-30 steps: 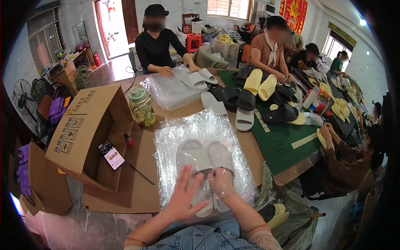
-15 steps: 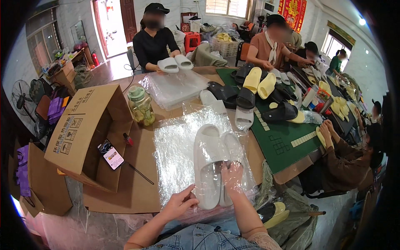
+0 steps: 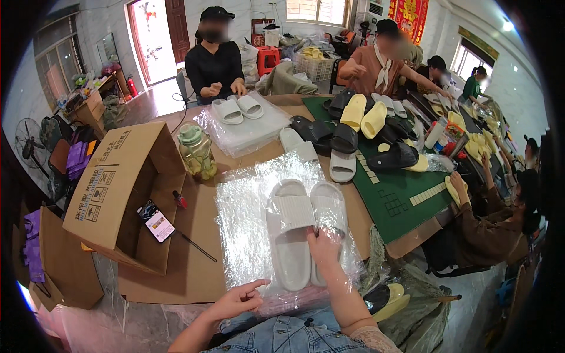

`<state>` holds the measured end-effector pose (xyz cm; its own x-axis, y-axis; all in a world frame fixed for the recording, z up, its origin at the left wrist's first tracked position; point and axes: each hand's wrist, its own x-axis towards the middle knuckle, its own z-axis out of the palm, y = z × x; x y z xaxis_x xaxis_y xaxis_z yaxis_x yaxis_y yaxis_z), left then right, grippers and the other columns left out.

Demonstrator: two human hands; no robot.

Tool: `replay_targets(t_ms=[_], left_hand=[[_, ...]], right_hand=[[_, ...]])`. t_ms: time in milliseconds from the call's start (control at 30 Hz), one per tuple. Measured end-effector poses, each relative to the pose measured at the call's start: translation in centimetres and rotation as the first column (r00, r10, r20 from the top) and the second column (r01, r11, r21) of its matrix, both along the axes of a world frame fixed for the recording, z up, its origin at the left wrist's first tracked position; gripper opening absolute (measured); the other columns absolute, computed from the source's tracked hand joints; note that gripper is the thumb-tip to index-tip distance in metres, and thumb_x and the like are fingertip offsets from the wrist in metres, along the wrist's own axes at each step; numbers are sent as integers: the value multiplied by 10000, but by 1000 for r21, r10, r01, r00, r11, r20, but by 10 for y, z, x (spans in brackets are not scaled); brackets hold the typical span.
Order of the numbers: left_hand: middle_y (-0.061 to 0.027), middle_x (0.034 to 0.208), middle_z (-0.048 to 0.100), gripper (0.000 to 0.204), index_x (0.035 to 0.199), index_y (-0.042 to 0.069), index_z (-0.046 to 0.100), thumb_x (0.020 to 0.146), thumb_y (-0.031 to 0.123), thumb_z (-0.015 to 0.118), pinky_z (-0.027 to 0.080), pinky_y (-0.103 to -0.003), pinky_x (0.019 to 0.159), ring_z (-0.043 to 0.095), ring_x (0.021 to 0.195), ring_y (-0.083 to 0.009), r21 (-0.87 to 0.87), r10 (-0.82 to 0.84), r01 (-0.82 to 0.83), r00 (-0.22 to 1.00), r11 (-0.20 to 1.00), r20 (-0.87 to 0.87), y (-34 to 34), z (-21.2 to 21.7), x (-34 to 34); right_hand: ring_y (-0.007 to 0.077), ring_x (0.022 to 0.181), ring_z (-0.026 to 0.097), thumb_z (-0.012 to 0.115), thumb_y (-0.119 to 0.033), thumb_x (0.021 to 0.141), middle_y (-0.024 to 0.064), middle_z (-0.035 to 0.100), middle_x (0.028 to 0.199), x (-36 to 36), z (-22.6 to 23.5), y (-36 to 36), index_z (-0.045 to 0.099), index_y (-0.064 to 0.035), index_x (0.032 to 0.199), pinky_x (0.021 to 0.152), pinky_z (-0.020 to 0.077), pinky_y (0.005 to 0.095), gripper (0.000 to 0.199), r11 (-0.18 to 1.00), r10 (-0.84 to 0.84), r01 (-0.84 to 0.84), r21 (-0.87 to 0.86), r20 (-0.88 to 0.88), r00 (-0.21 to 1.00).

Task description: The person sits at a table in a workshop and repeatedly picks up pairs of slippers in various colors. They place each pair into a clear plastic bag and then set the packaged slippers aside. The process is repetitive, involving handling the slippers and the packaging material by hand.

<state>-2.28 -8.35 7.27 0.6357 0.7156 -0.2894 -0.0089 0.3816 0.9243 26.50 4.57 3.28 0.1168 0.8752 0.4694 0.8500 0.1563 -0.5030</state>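
A pair of light grey slide slippers (image 3: pixel 294 256) lies side by side in front of me, toes away, on a stack of clear plastic bags (image 3: pixel 241 223). My right hand (image 3: pixel 325 247) is closed at the inner strap edges where the two slippers meet. Its fingertips are partly hidden under the straps. Whether the slippers lie inside the top bag or on it, I cannot tell. Left of the heels, my left hand (image 3: pixel 242 299) holds nothing, its index finger stretched out near the bags' front edge.
To the left stand an open cardboard box (image 3: pixel 126 200), a phone (image 3: pixel 156 222) and a jar with a green lid (image 3: pixel 197 152). Black and yellow slippers (image 3: pixel 373 120) pile up on the green mat (image 3: pixel 388 212). Across the table, a co-worker has white slippers (image 3: pixel 237 109) on stacked plastic.
My left hand has drawn back from the left slipper toward me. The grey slippers have shifted slightly left. Across the table, the co-worker has set the white slippers down and let go.
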Motion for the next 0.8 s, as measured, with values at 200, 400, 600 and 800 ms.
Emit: replay_targets(t_ms=[200, 400, 600, 800], left_hand=[[-10, 837, 619, 630, 1557, 26, 303, 1029, 165, 616, 477, -243, 709, 556, 771, -79, 26, -116, 121, 981, 992, -157, -14, -3, 1], [-51, 864, 714, 504, 1474, 75, 448, 1034, 271, 595, 539, -311, 757, 669, 805, -116, 243, -206, 399, 799, 884, -565, -7, -16, -5], [-61, 850, 735, 321, 1134, 65, 726, 955, 327, 688, 542, -325, 722, 703, 784, -173, 268, -52, 308, 738, 913, -673, 38, 59, -29], [-133, 1243, 683, 501, 1289, 74, 650, 871, 328, 761, 480, -441, 1010, 613, 1194, -335, 921, 644, -53, 731, 387, -228, 100, 45, 3]], right_hand=[[440, 792, 623, 679, -314, 898, 231, 639, 782, -23, 15, 0, 647, 5, 801, 771, 465, 566, 335, 997, 26, -37, -65, -159, 987], [433, 803, 633, 645, -337, 922, 234, 649, 841, -46, 13, 6, 661, 1, 886, 775, 479, 556, 341, 976, 139, -147, -161, -57, 989], [491, 1025, 595, 684, -354, 916, 314, 624, 1116, -39, 1, 2, 591, 29, 1170, 866, 475, 545, 468, 905, 192, -237, -352, -159, 968], [482, 1052, 569, 748, -256, 887, 278, 579, 1139, -39, 32, -23, 574, 41, 1193, 871, 473, 533, 460, 932, 285, -324, -161, -225, 932]])
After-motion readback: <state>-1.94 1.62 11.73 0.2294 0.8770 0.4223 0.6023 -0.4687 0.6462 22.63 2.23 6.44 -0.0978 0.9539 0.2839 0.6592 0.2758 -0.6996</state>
